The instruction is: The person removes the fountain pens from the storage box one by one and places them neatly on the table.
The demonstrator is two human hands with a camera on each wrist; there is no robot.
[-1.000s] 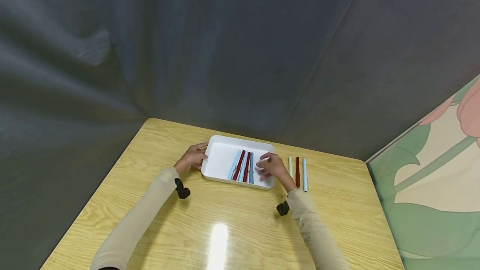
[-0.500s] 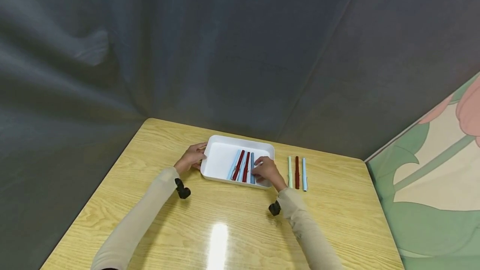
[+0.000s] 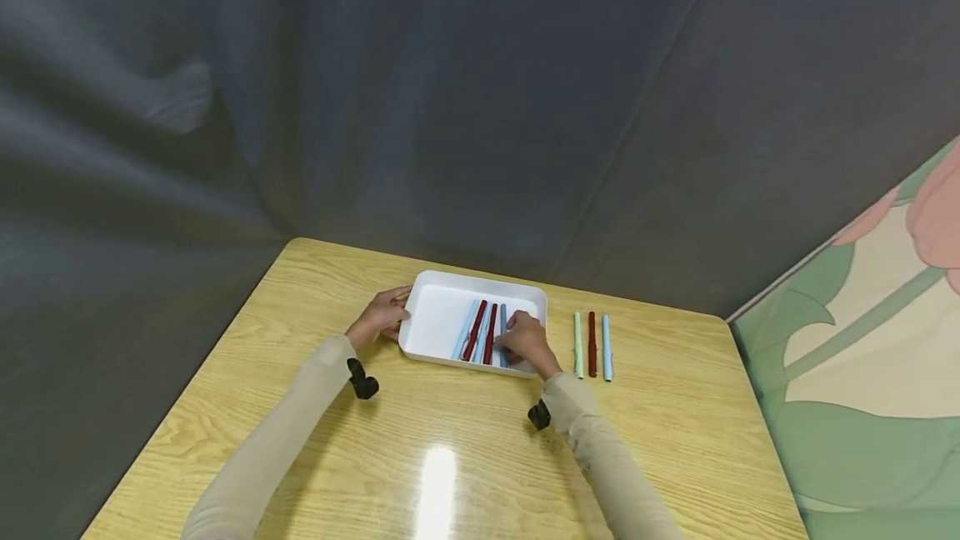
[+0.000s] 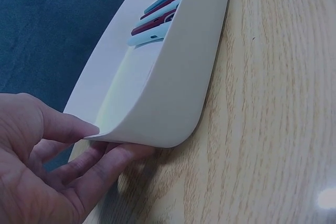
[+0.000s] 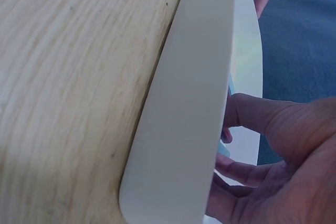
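A white tray [image 3: 437,315] lies near the far edge of the table. My left hand [image 3: 378,317] grips its left end, thumb over the rim and fingers underneath, as the left wrist view shows. Inside the tray, several pens lie side by side: a light blue pen [image 3: 465,330], a dark red pen [image 3: 475,330], another light blue pen, another dark red pen [image 3: 491,335] and a darker blue pen [image 3: 504,317]. My right hand [image 3: 527,337] reaches into the tray, thumb and fingers around the darker blue pen, partly hidden by the tray wall in the right wrist view.
Right of the tray, a pale green pen [image 3: 578,346], a dark red pen [image 3: 592,346] and a light blue pen [image 3: 607,347] lie in a row on the wooden table [image 3: 360,457]. A dark curtain [image 3: 465,107] hangs behind the table.
My right hand has moved left inside the tray, from beside the pens onto the darker blue pen, and its fingers have closed in. My left hand stays at the tray's left end.
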